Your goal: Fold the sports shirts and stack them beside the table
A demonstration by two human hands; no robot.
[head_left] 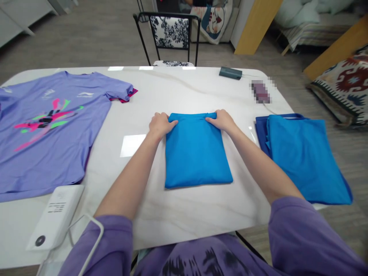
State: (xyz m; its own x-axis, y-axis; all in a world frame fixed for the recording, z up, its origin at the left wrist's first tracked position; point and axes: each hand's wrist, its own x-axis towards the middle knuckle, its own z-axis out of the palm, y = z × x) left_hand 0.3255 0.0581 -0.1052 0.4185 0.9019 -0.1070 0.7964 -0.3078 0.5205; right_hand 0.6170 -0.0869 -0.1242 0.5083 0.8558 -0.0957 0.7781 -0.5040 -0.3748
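Note:
A bright blue folded garment (198, 153) lies flat in front of me as a neat, near-square bundle. My left hand (161, 124) pinches its far left corner, thumb on top and fingers curled round the edge. At the far right corner, my right hand (222, 120) grips it the same way. The cloth between my hands forms a straight far edge with slight creases. To the left a purple T-shirt (57, 126) with a pink, green and black print is spread out, a dark pink layer showing under its sleeve.
More folded blue clothes (301, 157) are stacked at the table's right edge, partly overhanging. A white power bank (56, 216) with a cable sits at the near left. A dark case-like object (230, 73) and a pixelated item (260, 92) lie far right. A chair (169, 32) stands behind the white table (184, 92).

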